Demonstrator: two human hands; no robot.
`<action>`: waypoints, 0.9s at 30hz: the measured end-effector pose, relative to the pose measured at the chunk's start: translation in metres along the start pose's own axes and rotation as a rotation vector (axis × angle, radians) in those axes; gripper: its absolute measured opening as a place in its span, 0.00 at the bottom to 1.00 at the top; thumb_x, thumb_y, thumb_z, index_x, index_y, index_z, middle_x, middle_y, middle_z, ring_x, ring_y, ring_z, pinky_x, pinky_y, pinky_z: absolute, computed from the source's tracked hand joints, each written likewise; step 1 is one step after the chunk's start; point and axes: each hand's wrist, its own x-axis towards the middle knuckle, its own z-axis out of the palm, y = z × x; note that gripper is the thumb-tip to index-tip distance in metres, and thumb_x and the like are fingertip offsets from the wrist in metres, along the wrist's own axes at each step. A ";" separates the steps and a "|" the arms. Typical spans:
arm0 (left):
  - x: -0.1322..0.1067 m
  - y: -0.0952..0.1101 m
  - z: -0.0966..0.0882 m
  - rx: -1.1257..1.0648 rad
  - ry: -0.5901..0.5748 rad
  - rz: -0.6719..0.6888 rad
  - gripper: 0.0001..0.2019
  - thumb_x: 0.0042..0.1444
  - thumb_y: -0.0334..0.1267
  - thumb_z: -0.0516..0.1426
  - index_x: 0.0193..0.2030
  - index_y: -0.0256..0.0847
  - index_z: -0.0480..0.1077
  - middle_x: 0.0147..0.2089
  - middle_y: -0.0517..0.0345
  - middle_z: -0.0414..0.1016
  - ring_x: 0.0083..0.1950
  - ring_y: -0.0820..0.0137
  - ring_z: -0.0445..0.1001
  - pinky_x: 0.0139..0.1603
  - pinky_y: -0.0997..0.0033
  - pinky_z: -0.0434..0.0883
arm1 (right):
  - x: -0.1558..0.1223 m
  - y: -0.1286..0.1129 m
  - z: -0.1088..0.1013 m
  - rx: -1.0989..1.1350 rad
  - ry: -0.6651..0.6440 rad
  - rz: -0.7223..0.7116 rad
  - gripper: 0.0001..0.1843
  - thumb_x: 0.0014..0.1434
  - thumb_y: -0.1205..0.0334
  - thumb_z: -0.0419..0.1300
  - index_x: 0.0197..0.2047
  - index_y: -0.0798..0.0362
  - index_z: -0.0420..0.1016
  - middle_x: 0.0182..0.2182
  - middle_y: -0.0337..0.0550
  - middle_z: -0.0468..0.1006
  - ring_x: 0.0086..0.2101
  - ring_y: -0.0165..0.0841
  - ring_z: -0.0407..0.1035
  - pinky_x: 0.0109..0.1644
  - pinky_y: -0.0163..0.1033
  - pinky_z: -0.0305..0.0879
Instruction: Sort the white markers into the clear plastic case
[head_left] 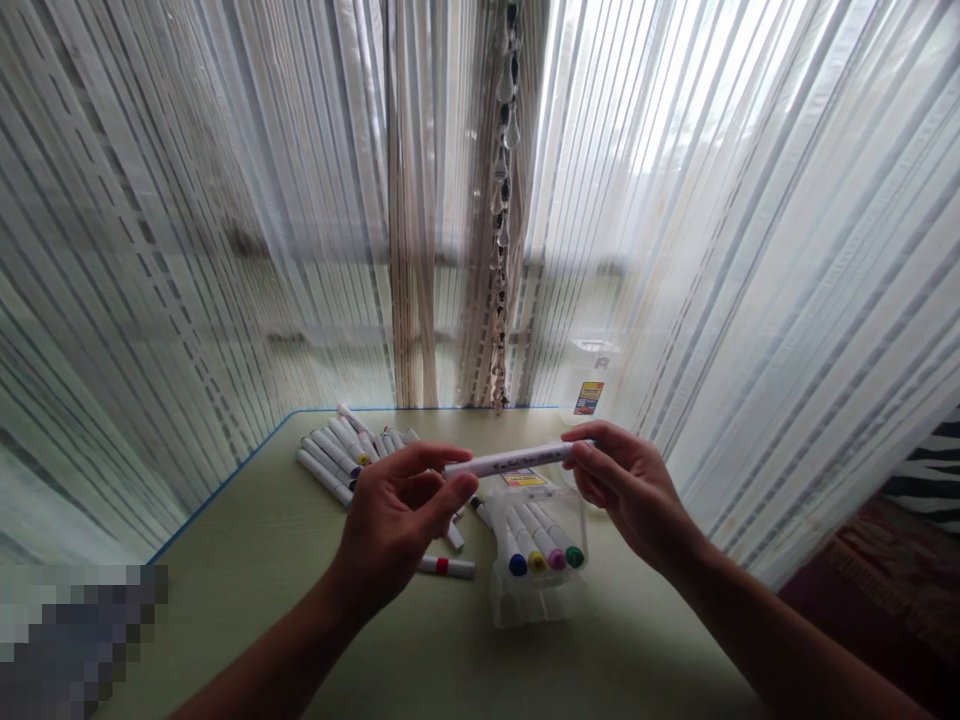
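A white marker point(517, 461) with dark lettering lies almost level in the air between my two hands. My left hand point(409, 500) pinches its left end between thumb and fingers. At the other end, the fingertips of my right hand point(626, 480) close on it and partly hide a greenish tip. Below the marker stands a clear plastic case point(540, 603) on the table. Several markers point(536, 535) rest inside it, side by side, with blue, yellow, pink and green ends facing me. Just under my left hand lies a loose marker with a red band point(444, 566).
Several white markers point(330, 455) are heaped on the left of the pale green table point(247, 560), some behind my left hand. A clear plastic piece with a label point(589, 397) stands at the back right. Striped sheer curtains point(315, 200) hang just beyond the table's blue edge.
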 end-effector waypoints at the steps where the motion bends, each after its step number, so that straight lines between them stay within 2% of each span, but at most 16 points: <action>1: -0.003 0.002 0.002 -0.010 -0.012 0.017 0.11 0.53 0.39 0.68 0.42 0.36 0.79 0.22 0.62 0.72 0.20 0.79 0.66 0.20 0.82 0.64 | 0.001 0.001 0.000 0.010 -0.006 0.012 0.09 0.56 0.57 0.71 0.38 0.53 0.83 0.25 0.40 0.76 0.18 0.20 0.55 0.20 0.29 0.45; 4: -0.011 0.010 0.008 -0.049 -0.079 0.044 0.11 0.52 0.36 0.69 0.42 0.37 0.80 0.22 0.60 0.74 0.20 0.78 0.67 0.19 0.81 0.65 | 0.004 0.003 0.001 0.063 -0.028 0.082 0.10 0.54 0.57 0.71 0.37 0.54 0.83 0.24 0.39 0.75 0.18 0.20 0.54 0.20 0.29 0.43; 8: -0.018 0.019 0.013 -0.116 -0.192 0.019 0.12 0.51 0.34 0.70 0.44 0.39 0.82 0.28 0.54 0.80 0.22 0.75 0.71 0.21 0.79 0.70 | 0.005 0.003 0.003 0.139 -0.032 0.184 0.11 0.51 0.56 0.73 0.34 0.54 0.83 0.19 0.35 0.68 0.17 0.21 0.53 0.19 0.29 0.44; 16: -0.020 0.023 0.014 -0.214 -0.220 -0.024 0.15 0.50 0.32 0.70 0.46 0.43 0.82 0.36 0.51 0.84 0.26 0.75 0.74 0.24 0.80 0.72 | 0.002 -0.002 0.008 0.109 0.055 0.326 0.16 0.42 0.53 0.77 0.30 0.53 0.82 0.19 0.37 0.69 0.20 0.26 0.59 0.21 0.30 0.53; 20: -0.019 0.023 0.015 -0.220 -0.240 -0.027 0.16 0.50 0.33 0.70 0.47 0.43 0.83 0.36 0.50 0.84 0.27 0.75 0.74 0.26 0.79 0.72 | 0.002 -0.003 0.009 0.081 0.094 0.364 0.18 0.39 0.53 0.78 0.30 0.52 0.81 0.21 0.38 0.71 0.22 0.27 0.62 0.24 0.30 0.57; 27: -0.018 0.022 0.013 -0.239 -0.271 -0.021 0.15 0.50 0.35 0.70 0.47 0.42 0.83 0.35 0.49 0.83 0.25 0.78 0.71 0.25 0.80 0.69 | 0.001 -0.002 0.007 0.059 0.088 0.355 0.18 0.40 0.51 0.77 0.31 0.52 0.81 0.19 0.36 0.68 0.21 0.27 0.59 0.23 0.31 0.55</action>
